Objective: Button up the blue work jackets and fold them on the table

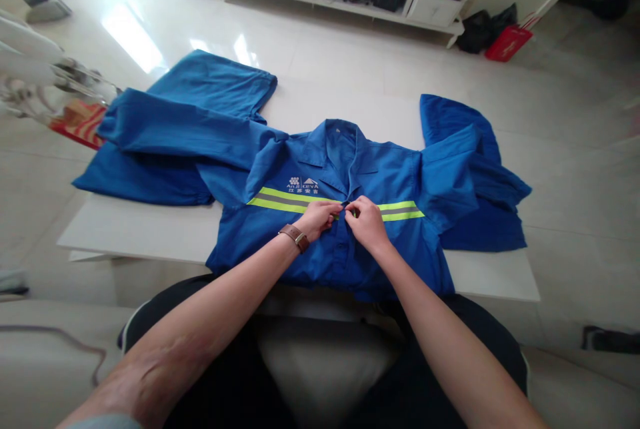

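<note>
Head view: pinching the front placket (342,239) of the blue jacket (323,257) with left hand (318,219) and right hand (367,221), best to keep cloth slack and edges aligned.

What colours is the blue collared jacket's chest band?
The horizontal chest band is yellow-green with grey centre; see head view.

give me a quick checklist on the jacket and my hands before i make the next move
1. Blue work jacket front side up on the white table: ok
2. Left hand and right hand both at the front placket, level with the reflective stripe: ok
3. Sleeves out to the sides, away from the hands: ok
4. Fingers holding the cloth securely: cannot tell, detail too small
5. Stripe lined up across the opening: cannot tell, hands cover the middle
</note>
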Demonstrator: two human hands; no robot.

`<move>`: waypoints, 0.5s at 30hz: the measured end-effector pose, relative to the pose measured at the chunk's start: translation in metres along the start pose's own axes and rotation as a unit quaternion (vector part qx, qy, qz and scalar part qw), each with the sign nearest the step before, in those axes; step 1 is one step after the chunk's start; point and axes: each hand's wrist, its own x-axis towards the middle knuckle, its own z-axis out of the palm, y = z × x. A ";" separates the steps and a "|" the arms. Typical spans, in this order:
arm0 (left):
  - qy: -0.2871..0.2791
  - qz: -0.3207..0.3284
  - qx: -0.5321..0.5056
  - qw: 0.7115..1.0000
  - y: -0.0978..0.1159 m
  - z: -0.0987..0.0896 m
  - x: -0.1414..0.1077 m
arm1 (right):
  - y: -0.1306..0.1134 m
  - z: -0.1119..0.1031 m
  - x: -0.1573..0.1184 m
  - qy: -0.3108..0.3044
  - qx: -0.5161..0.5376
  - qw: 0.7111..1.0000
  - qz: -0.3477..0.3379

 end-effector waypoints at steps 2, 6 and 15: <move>0.014 0.002 0.023 1.000 0.002 0.001 -0.002 | 0.000 0.000 0.000 0.000 -0.002 1.000 0.001; 0.037 0.014 0.067 0.997 0.007 0.003 -0.007 | 0.000 -0.002 0.000 -0.001 -0.013 1.000 -0.004; 0.034 0.022 0.054 0.998 0.007 0.006 -0.004 | -0.007 -0.003 -0.006 -0.009 -0.071 0.997 -0.021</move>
